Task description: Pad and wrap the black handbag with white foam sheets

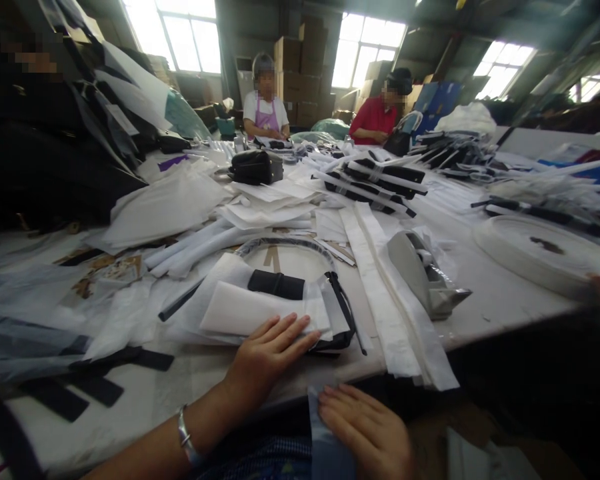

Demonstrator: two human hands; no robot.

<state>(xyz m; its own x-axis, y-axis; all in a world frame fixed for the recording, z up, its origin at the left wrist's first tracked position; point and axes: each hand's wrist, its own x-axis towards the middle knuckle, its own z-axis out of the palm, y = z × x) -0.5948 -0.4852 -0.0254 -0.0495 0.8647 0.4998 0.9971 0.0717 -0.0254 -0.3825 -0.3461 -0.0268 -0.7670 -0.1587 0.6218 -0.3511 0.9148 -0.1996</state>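
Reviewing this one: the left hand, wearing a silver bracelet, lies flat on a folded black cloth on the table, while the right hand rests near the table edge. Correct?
Not quite. The head view shows the left hand lying flat on a folded white cloth, not a black one. The bracelet and the right hand near the table edge are as you say.

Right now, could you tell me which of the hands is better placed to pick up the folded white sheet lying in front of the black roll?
Left, probably. The left hand already lies flat with fingertips on the folded white sheet; the right hand rests below the table edge on a bluish sheet.
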